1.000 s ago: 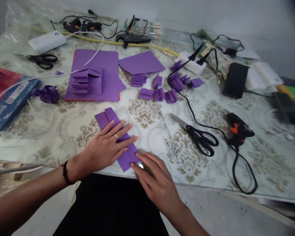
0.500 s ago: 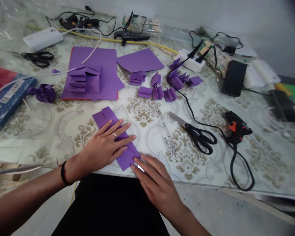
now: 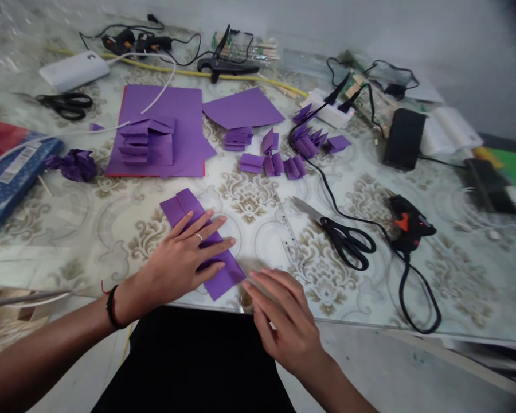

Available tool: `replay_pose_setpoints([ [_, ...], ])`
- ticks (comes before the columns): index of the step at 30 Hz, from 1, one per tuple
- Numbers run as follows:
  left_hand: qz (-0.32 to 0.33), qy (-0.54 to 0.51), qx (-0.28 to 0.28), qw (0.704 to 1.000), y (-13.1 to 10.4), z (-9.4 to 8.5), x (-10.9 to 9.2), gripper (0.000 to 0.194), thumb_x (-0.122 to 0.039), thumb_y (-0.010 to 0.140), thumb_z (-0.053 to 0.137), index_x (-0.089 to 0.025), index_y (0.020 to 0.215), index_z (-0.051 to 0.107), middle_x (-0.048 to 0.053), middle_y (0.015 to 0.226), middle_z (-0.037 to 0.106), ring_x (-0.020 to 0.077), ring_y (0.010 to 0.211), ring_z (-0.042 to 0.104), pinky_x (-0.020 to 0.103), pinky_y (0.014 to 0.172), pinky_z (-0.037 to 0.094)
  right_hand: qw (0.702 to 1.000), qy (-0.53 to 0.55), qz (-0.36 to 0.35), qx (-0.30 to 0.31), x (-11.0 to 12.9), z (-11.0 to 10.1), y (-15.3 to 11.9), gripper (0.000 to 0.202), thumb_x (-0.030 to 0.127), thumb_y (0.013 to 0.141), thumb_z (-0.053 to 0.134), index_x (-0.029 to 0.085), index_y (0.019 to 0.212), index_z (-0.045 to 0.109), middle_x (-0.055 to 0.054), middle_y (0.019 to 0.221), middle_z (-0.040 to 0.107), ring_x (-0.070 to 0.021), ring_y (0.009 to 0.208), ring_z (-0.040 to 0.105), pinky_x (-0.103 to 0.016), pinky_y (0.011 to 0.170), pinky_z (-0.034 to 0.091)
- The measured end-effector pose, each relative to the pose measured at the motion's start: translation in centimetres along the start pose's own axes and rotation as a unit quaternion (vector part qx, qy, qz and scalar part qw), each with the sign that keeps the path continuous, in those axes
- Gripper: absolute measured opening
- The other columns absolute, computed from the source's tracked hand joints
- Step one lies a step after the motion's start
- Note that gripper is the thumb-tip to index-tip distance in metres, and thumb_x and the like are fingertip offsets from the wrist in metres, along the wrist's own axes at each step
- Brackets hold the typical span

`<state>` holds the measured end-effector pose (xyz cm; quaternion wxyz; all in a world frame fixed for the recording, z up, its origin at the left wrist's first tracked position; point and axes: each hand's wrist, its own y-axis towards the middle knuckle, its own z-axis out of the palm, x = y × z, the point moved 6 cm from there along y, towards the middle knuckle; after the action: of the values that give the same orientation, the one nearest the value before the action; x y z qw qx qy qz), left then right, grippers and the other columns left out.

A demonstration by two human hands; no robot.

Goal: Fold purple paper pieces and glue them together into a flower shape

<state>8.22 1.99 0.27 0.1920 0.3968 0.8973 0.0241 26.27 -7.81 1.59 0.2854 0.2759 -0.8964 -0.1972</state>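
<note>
A folded purple paper strip point(image 3: 223, 278) lies at a slant near the table's front edge. My left hand point(image 3: 183, 255) rests flat across its middle with the fingers spread, a ring on one finger. Just right of the strip's lower corner is my right hand point(image 3: 284, 312), its fingers apart and holding nothing. Beyond the strip, folded purple pieces point(image 3: 160, 146) sit on a stack of purple sheets point(image 3: 189, 115). Several small folded purple pieces point(image 3: 251, 163) lie to the right of the stack, and crumpled purple paper point(image 3: 75, 165) lies to its left.
Black-handled scissors point(image 3: 348, 241) and a glue gun point(image 3: 410, 223) with a looped cable lie on the right. A clear ruler point(image 3: 286, 229) is near the middle. Other scissors point(image 3: 66, 104), a white power bank point(image 3: 75, 70) and a power strip point(image 3: 331, 109) lie farther back.
My right hand has come off the lower end of the purple strip and moved a little to the right. My left hand stays on the strip. The view has shifted slightly.
</note>
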Motion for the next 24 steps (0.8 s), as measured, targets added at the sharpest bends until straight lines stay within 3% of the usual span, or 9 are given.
replay_pose_setpoints([
  [9,0.005,0.014,0.01,1.0,0.0,0.1,0.0,0.041,-0.037,0.109,0.059,-0.027,0.148,0.067,0.011,0.168,0.053,0.0357,0.16,0.043,0.063,0.13,0.037,0.994,-0.01,-0.037,0.105,0.1,1.8,0.6,0.038,0.004,0.101,0.054,0.009,0.134,0.071,-0.01,0.147,0.072,-0.0299,0.149,0.055,-0.052,0.124,0.046],
  [15,-0.015,0.039,0.026,0.999,-0.2,0.5,0.1,0.054,-0.039,0.108,0.059,-0.022,0.16,0.054,0.014,0.174,0.043,0.0358,0.164,0.035,0.061,0.132,0.035,0.993,-0.012,-0.054,0.103,0.1,1.9,0.5,0.039,0.002,0.101,0.053,0.007,0.136,0.069,-0.01,0.142,0.075,-0.0273,0.149,0.057,-0.049,0.126,0.045],
  [20,-0.068,0.06,0.014,0.996,-0.4,0.3,0.2,0.062,-0.048,0.102,0.069,-0.031,0.16,0.054,0.013,0.178,0.033,0.0479,0.167,0.018,0.067,0.131,0.033,0.993,-0.014,-0.072,0.096,0.2,2.1,0.5,0.037,0.001,0.101,0.052,0.005,0.133,0.071,-0.013,0.14,0.076,-0.0264,0.146,0.06,-0.047,0.125,0.048],
  [24,-0.091,0.066,0.012,0.994,-0.5,0.2,0.3,0.067,-0.051,0.099,0.073,-0.032,0.16,0.054,0.016,0.179,0.03,0.0518,0.166,0.016,0.068,0.129,0.034,0.992,-0.018,-0.082,0.09,0.3,2.1,0.4,0.036,0.001,0.102,0.052,0.005,0.132,0.071,-0.014,0.137,0.077,-0.0269,0.144,0.062,-0.047,0.124,0.049],
])
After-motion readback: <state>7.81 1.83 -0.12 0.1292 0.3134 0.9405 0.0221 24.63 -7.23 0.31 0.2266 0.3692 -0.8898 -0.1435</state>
